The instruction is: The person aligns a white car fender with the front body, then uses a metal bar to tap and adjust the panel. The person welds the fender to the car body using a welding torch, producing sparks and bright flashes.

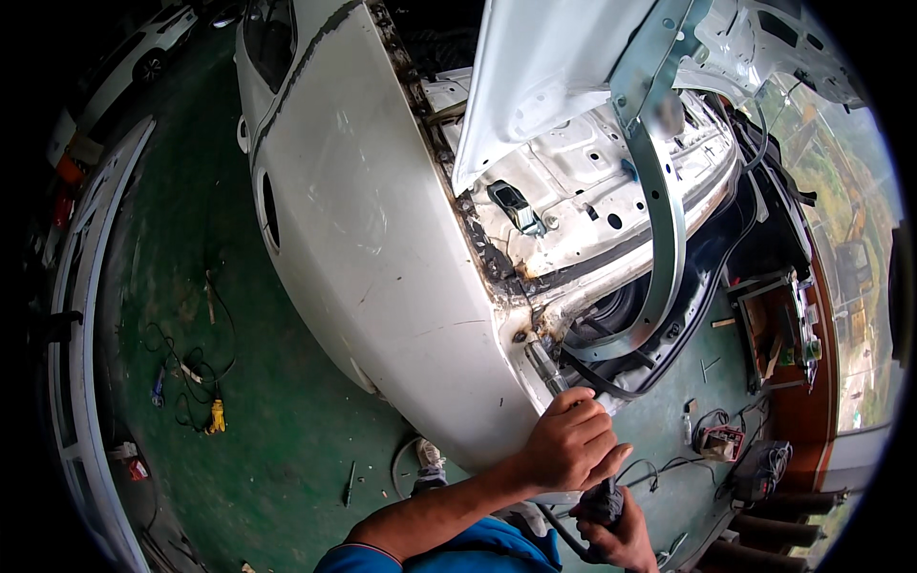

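Left fingers [573, 398] clasping silver tool [546, 367], right fingers [632, 523] gripping its black end [601, 503], white car [382, 220], red box [723, 442], markings illegible

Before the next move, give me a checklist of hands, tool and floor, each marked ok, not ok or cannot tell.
1. Left hand wrapped around the tool near its front: ok.
2. Right hand on the tool's dark rear grip: ok.
3. Gloves on: not ok, both hands are bare.
4. Tool tip pressed on the car's corner: cannot tell, it is there but contact is unclear.
5. Floor left of the shoe free of loose items: not ok, a thin rod lies there.
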Motion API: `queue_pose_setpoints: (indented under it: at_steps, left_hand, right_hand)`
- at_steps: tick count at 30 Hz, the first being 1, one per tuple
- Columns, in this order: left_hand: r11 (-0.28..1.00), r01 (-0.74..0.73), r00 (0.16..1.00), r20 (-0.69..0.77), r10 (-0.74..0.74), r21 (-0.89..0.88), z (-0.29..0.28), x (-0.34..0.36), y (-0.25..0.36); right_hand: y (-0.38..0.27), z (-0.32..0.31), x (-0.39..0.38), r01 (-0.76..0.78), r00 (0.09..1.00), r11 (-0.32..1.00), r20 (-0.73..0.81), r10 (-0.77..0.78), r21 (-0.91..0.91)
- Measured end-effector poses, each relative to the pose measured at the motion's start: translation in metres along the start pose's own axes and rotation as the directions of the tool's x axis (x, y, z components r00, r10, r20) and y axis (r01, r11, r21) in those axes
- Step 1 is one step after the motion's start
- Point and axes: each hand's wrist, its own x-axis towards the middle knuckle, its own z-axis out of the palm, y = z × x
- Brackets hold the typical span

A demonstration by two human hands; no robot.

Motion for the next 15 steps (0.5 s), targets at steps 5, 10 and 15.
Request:
queue_pose_setpoints:
  at_steps: [5, 10, 15]
  left_hand:
    - [1.0, 0.005, 1.0, -0.002, -0.005, -0.001, -0.0003, 0.0001, 0.0002]
    - [1.0, 0.005, 1.0, -0.012, -0.005, -0.009, 0.0011, -0.0009, -0.0003]
    - [1.0, 0.001, 1.0, -0.013, -0.001, -0.007, 0.0011, -0.0004, -0.0003]
  right_hand:
    - [-0.0002, 0.0019, -0.0002, 0.023, 1.0, 1.0, -0.009, -0.023, -0.017]
    - [0.0001, 0.0013, -0.0024, 0.024, 0.999, 0.999, -0.02, -0.025, -0.049]
    - [-0.0068, 0.0044, -0.0009, 0.02, 0.999, 0.998, -0.026, -0.022, -0.054]
